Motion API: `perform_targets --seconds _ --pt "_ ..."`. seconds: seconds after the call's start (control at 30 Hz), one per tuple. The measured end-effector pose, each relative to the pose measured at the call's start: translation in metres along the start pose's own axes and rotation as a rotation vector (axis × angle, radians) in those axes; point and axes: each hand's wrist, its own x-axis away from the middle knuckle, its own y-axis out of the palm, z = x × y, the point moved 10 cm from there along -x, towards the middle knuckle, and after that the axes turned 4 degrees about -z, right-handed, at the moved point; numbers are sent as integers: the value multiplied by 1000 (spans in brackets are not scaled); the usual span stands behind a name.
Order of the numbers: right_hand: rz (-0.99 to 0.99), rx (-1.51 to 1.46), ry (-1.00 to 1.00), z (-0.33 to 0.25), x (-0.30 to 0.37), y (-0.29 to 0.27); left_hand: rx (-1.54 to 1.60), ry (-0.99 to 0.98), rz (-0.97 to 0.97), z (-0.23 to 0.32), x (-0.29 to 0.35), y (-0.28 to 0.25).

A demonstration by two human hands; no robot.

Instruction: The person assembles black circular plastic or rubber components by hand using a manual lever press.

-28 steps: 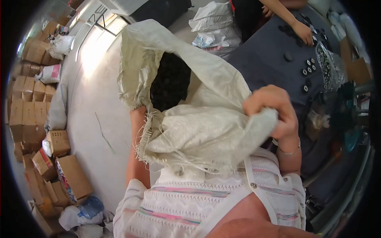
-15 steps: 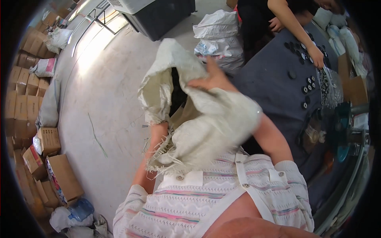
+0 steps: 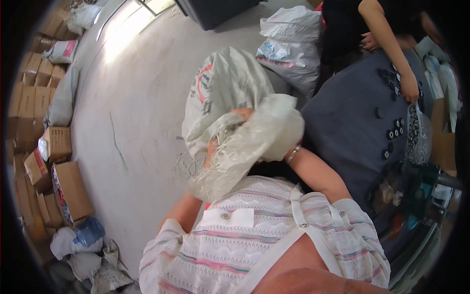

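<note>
Fingers (image 3: 242, 113) show in part among the bunched cloth near the middle of a whitish woven sack (image 3: 215, 98); I cannot tell which hand they belong to, nor whether they are clamped on the cloth or lie loosely against it. The left hand (image 3: 211, 149) shows only as a strip of skin between folds at the sack's near side, its grip hidden. The right hand (image 3: 289, 154) is mostly covered by a blurred, loose flap at the sack's right side, so whether its fingers are apart or together cannot be told; a bracelet (image 3: 293, 153) circles that wrist.

The sack is in front of the person's striped knit top (image 3: 230, 240), its frayed edge toward the person, red and dark printing on its far left part. Just left of the sack's near end, thin loose strands (image 3: 186, 165) show against the floor (image 3: 142, 112).

Right of the sack is a tabletop (image 3: 338, 110) under dark grey cloth, with black round pieces (image 3: 395, 130) and a clear bag (image 3: 417, 139) of small pieces. A co-worker's hand (image 3: 410, 89) reaches down just above that bag. Beyond the sack are stacked white bags (image 3: 289, 46) and a dark bin (image 3: 218, 12). Well left of the sack are cardboard boxes (image 3: 73, 188) and a blue jug (image 3: 89, 232).
</note>
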Motion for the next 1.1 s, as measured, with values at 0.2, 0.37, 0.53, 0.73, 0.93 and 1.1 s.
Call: perform_targets --seconds 0.2,0.37,0.53,0.73,0.93,1.1 --pt "-6 -405 192 19 9 10 -103 -12 141 -27 -23 -95" --pt "71 -471 253 14 8 3 -98 -22 249 -35 -32 -126" --pt "84 -479 287 -2 9 1 -173 10 168 -6 -70 -123" --pt "133 -337 218 11 9 6 -358 88 -10 70 -128 -82" --pt "285 -498 170 -17 38 -27 -478 87 -110 97 -157 -46" --pt "24 -932 208 -145 124 -86 -406 -148 -63 -16 -108 -90"
